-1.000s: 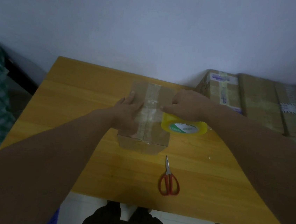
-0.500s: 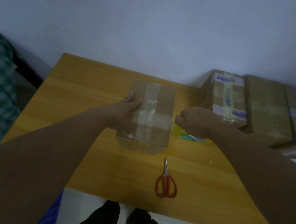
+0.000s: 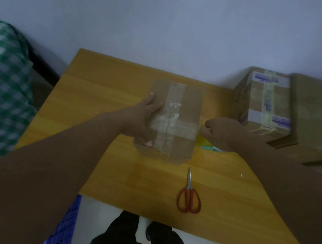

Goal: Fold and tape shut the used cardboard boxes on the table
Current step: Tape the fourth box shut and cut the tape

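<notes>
The brown cardboard box [image 3: 173, 121] sits in the middle of the yellow wooden table [image 3: 99, 95], flaps down, with its long axis running away from the person. One clear tape band runs along its top seam and another crosses it from left to right.

The left hand [image 3: 140, 119] lies flat on the left half of the lid, with the fingers spread and the thumb by the near edge, pressing the box down.

The right hand [image 3: 222, 132] is just off the box's right side, level with the cross band. Its fingers are curled down over a yellow roll of packing tape [image 3: 210, 147], which it mostly hides. I'd judge the cross band runs over the right edge to the roll, though the strip itself is too faint to make out.

So the tape line lies left to right, at right angles to the box's length, and its free end is on the right hand's side.

The red-handled scissors [image 3: 189, 196] lie on the table on the near side of the box, blades pointing at it. They are nearer the right hand than the left, so a cut would probably mean a reach toward the person.

Further right is a stack of taped cardboard boxes [image 3: 265, 101], and a green checked cloth [image 3: 1, 85] hangs at the far left.
</notes>
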